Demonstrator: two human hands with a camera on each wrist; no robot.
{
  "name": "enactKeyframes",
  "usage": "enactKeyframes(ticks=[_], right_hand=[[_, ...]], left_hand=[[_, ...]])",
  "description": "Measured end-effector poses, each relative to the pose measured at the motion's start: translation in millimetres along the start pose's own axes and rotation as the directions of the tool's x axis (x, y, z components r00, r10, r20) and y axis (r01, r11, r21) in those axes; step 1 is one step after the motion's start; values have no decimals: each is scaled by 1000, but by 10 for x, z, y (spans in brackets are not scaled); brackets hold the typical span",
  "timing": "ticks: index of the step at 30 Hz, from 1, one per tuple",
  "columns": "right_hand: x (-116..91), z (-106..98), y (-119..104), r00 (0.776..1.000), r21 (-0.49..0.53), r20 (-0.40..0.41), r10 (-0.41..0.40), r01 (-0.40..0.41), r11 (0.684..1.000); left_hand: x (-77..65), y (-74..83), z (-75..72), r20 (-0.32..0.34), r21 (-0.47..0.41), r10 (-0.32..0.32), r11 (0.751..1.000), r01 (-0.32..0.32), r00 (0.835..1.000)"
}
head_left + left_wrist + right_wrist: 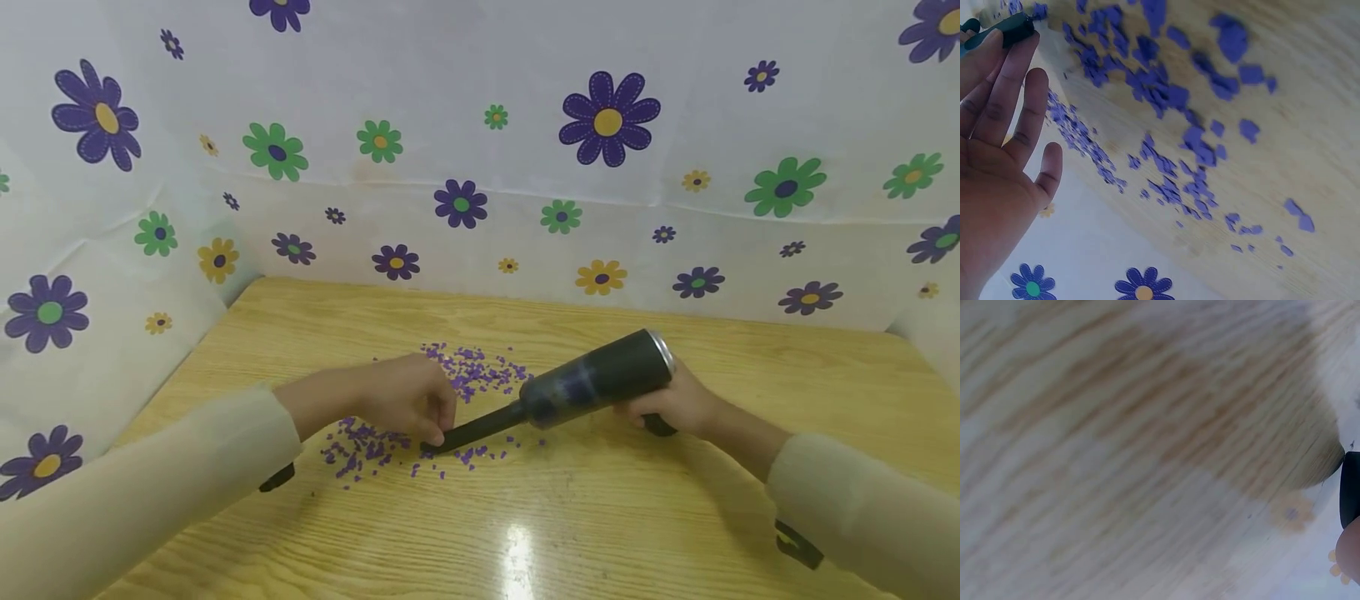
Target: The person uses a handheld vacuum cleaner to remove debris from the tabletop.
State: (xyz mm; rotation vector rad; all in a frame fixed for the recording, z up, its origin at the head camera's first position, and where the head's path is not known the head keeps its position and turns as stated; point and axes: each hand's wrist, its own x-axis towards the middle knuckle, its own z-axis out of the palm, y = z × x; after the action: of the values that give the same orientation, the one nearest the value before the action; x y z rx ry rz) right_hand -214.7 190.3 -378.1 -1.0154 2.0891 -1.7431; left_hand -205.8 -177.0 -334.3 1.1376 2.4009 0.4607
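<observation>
A black handheld vacuum cleaner (592, 382) with a long narrow nozzle (480, 427) slants down to the left over the table. My right hand (678, 400) grips its handle, which is partly hidden behind the body. Near the nozzle's tip, my left hand (408, 398) pinches it between thumb and fingers; the left wrist view shows the nozzle end (1016, 30) there. Small purple paper scraps (367, 450) lie scattered under and around the left hand, with another patch (472, 371) behind the nozzle. In the right wrist view only a fingertip (1350, 550) and a black part of the vacuum (1350, 487) show.
The wood-grain table (600, 517) carries a bright light reflection near its front. A white flower-print cloth (480, 150) stands behind the table and along its left side. Dark wrist devices show below the left sleeve (225, 442) and right sleeve (832, 483).
</observation>
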Motion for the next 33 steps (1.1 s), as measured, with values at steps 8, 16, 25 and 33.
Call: enactKeyframes(ticks=[8,16,25,33], right_hand=[[-163,-102,-24,1000,-32,-3,-26,26,999],[-311,-226,20,994,51,35,-103,101,994],[-542,-393,-10,998,8,-5,-55,55,998],[-745,-574,2,998,23,-32,-47,48,999]], left_hand=[[68,88,35,-19,39,77,996,-76,997],[227,121,80,-76,78,98,993,-92,992],[463,216,160,-138,201,175,969,-146,975],[597,329,157,-143,198,261,953,-231,955]])
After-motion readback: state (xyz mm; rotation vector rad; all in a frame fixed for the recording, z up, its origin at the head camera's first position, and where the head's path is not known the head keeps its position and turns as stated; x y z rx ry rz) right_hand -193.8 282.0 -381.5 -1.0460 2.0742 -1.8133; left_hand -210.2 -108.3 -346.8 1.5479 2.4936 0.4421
